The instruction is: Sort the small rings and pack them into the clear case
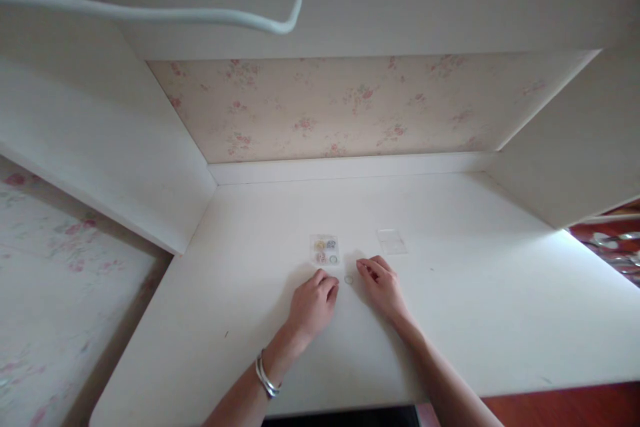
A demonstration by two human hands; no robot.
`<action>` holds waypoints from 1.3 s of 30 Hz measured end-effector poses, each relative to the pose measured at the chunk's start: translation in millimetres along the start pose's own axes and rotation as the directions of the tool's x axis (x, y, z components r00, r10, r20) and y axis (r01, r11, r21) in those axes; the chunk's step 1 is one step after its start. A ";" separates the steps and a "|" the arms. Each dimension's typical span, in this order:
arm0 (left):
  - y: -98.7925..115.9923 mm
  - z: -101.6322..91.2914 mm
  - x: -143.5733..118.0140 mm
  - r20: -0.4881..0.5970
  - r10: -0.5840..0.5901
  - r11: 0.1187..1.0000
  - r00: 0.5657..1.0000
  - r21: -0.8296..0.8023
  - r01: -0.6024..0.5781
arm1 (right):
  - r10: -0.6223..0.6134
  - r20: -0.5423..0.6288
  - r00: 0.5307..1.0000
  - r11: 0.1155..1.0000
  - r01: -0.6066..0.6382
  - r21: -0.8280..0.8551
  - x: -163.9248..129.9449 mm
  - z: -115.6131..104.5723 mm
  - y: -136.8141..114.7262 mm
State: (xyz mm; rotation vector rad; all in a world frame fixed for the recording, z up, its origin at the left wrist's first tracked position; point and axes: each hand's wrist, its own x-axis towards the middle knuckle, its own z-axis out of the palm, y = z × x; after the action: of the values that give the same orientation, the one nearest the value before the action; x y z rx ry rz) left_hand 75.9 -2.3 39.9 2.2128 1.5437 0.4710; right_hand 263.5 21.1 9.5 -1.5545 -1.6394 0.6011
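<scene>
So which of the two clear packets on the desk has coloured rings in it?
The left packet, beyond the left hand; the right packet looks empty.

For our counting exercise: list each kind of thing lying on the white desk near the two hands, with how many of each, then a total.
Clear bags holding small coloured rings: 1
Empty clear bags: 1
Loose small rings, lying between the left hand and the right hand: 1
Total: 3
The rings inside the bag are too small to count.
</scene>
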 end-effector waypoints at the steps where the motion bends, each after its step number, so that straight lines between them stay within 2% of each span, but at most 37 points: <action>1: 3.4 0.9 2.4 0.009 0.009 1.000 1.000 0.012 -0.009 | 0.000 -0.003 1.000 1.000 0.000 0.004 0.1 -0.1 0.6; 9: 17.2 9.7 20.3 0.085 0.079 0.988 0.993 0.130 -0.089 | 0.000 -0.018 1.000 1.000 0.000 0.031 1.1 -0.9 3.1; 18: 17.4 12.8 18.6 0.145 0.084 0.974 0.986 0.196 -0.112 | 0.002 -0.006 1.000 0.998 -0.002 0.057 2.3 -2.3 3.4; 22: 15.6 -0.2 21.6 0.057 0.058 0.981 0.997 0.183 -0.068 | 0.009 0.008 1.000 0.998 -0.010 0.061 2.0 -3.5 3.6; 27: 6.9 -17.9 39.0 -0.069 0.013 0.982 0.998 0.191 0.001 | -0.002 0.002 1.000 0.999 0.002 0.049 1.7 -2.6 5.5; 34: -6.5 -14.3 52.9 -0.119 0.002 0.985 0.993 0.169 0.019 | -0.011 -0.001 1.000 0.999 0.011 0.041 1.7 -3.3 4.7; 39: -23.6 -16.6 46.0 -0.232 -0.037 0.999 0.972 -0.022 0.033 | -0.015 0.016 1.000 1.000 0.015 0.004 1.7 -0.8 6.4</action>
State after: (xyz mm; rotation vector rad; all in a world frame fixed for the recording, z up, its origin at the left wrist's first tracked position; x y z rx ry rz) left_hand 64.1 50.5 44.5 2.1757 1.6838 0.7536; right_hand 268.1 23.5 5.2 -1.5368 -1.6590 0.6103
